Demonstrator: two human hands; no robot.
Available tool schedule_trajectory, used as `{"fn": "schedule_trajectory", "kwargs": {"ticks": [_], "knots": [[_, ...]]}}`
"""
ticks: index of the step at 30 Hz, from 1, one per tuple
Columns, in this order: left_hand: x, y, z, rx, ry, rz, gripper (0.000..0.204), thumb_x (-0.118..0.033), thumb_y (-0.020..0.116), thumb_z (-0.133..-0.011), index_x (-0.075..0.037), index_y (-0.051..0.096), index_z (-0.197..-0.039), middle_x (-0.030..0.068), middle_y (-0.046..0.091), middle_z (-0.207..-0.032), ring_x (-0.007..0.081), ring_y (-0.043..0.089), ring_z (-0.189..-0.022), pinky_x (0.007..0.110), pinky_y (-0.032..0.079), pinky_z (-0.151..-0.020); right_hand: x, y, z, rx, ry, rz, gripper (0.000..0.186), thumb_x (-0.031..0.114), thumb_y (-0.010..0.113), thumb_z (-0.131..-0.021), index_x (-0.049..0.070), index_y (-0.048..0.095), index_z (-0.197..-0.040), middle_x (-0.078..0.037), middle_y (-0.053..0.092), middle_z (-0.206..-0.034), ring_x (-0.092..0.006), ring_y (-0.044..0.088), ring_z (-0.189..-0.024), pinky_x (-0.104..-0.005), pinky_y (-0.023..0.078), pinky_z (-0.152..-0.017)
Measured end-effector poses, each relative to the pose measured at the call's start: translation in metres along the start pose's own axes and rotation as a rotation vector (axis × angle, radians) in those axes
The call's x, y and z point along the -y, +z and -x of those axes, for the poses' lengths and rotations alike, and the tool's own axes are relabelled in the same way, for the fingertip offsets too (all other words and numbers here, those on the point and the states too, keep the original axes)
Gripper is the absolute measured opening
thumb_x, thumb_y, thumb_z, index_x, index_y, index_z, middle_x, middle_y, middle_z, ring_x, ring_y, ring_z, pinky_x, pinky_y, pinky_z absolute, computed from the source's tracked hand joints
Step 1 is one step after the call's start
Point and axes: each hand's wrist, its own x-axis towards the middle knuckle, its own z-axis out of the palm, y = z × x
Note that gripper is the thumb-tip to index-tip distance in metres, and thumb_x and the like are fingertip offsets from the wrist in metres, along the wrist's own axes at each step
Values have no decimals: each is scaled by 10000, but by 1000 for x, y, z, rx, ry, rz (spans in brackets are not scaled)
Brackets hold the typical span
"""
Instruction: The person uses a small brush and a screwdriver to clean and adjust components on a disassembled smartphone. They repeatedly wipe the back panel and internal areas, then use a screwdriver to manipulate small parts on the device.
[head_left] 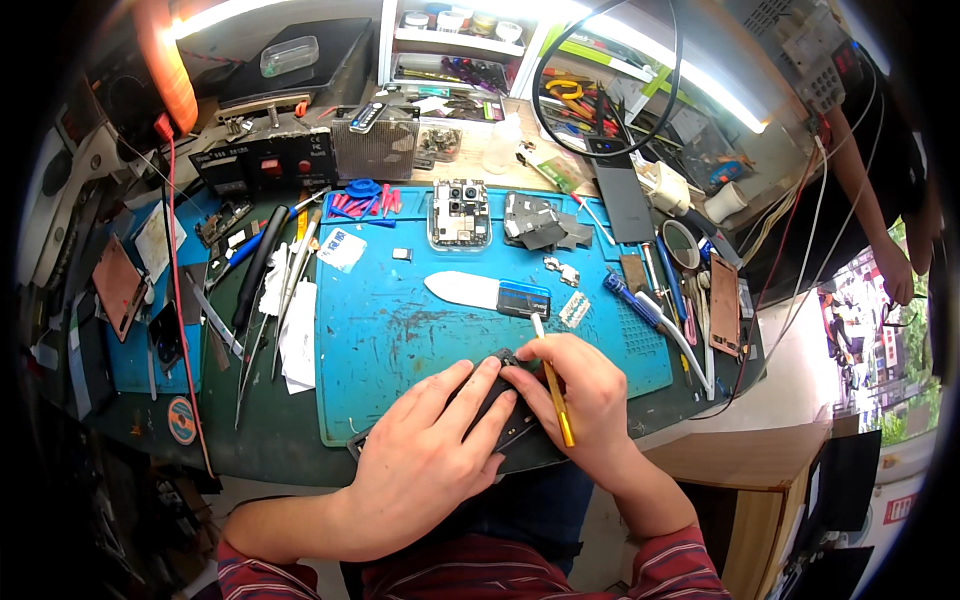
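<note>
The left hand held a dark, flat device under its fingers; the right hand gripped a yellow tool, fingertips at the device's far end. Work looked midway — dark sheets lay loose beyond the fingers, the device not yet set down.

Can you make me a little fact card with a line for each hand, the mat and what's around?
Left hand: over a dark, flat object
Right hand: holding a slim white-and-gold tool
Mat: blue, scuffed
Beyond the hands: white blade with a blue-and-black handle
Right of mat: pinkish panel
</note>
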Motion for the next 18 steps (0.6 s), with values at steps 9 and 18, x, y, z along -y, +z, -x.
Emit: {"fn": "schedule_trajectory", "kwargs": {"ticks": [9,18], "knots": [[1,1,2,-17,-5,5,651,-198,886,-762,-99,719,-1384,148,626,-1537,340,621,-1354,460,548,-1099,-11,-14,17,-228,125,-1,207,-19,759,-958,39,753,-1156,-117,715,-889,-250,711,-757,-341,559,-694],[0,-1,0,-2,4,19,644,-191,886,-761,-95,723,-1377,154,625,-1537,349,622,-1357,462,548,-1102,-19,-33,40,50,12,-351,214,51,757,-1003,-28,784,-1200,-154,776,-1009,-233,755,-832,-318,597,-747]]}}
